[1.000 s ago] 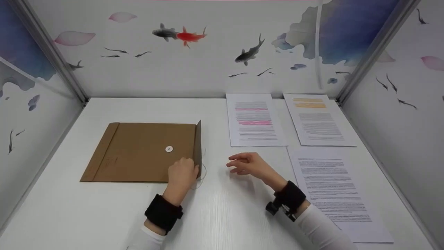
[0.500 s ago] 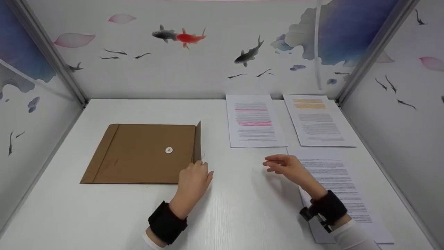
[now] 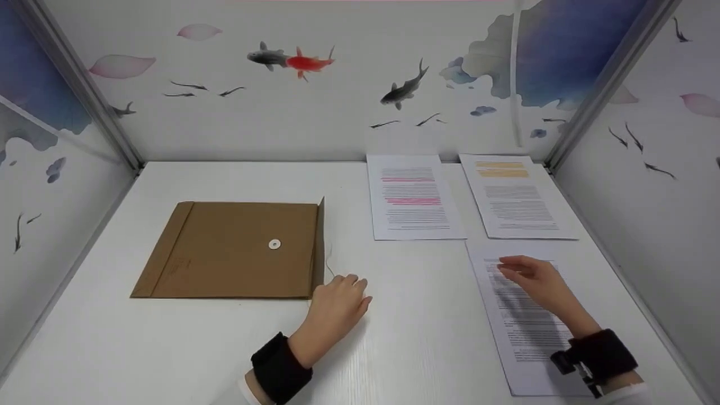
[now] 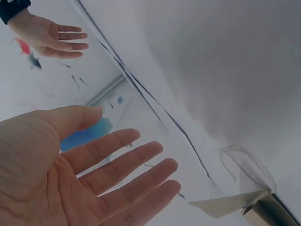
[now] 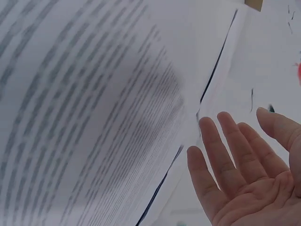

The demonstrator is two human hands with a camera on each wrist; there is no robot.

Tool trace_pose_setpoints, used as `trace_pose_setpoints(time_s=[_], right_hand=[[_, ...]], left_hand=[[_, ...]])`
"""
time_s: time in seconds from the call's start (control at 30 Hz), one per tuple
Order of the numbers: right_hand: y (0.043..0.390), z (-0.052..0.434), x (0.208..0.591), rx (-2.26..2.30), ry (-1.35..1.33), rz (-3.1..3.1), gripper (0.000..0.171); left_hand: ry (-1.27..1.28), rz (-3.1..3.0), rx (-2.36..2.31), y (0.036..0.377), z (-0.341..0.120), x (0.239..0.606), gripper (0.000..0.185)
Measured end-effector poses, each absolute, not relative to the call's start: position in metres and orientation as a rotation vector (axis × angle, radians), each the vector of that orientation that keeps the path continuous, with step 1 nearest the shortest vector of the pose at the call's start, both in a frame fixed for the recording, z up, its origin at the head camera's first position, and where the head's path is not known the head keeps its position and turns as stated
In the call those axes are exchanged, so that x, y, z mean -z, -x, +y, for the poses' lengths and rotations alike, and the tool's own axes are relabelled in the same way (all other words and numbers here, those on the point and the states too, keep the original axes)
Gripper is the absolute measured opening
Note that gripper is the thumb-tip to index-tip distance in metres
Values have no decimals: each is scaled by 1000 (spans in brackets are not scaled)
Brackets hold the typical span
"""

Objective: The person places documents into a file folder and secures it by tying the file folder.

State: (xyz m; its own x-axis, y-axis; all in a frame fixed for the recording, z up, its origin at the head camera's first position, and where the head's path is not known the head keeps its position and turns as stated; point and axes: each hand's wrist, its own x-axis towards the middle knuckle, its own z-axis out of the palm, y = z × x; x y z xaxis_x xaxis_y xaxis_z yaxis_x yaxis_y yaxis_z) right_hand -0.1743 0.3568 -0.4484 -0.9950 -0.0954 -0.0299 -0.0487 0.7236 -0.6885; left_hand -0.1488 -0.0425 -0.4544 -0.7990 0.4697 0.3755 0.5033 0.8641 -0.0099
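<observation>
A brown string-tie envelope (image 3: 230,250) lies flat on the white table (image 3: 394,337), its flap (image 3: 320,242) standing up along the right edge. My left hand (image 3: 337,306) rests open on the table just right of the envelope's near corner, holding nothing; the left wrist view shows its fingers (image 4: 127,174) spread and the envelope corner (image 4: 235,205) close by. My right hand (image 3: 537,281) hovers open over the nearest printed sheet (image 3: 534,320), fingers straight; in the right wrist view the fingers (image 5: 225,160) are just above the sheet's text (image 5: 84,108).
Two more printed sheets lie at the back right: one with pink highlighting (image 3: 413,197), one with orange highlighting (image 3: 514,194). Painted partition walls close the table on the left, back and right. A thin string (image 3: 329,264) trails from the envelope's flap.
My left hand let go of the envelope's flap edge and slid right onto the table. My right hand swung right from the table's middle to above the nearest sheet.
</observation>
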Motion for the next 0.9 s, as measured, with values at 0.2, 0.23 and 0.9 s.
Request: trace_pose_setpoints(time_s=[0.2, 0.23, 0.9], right_hand=[[163, 387, 454, 946, 50, 2935, 43], [162, 392, 455, 926, 45, 2933, 45], [147, 430, 465, 659, 68, 2859, 55]], left_hand=[[811, -2721, 218, 149, -41, 456, 25], [819, -2728, 228, 150, -41, 456, 26], [957, -2929, 172, 162, -40, 464, 57]])
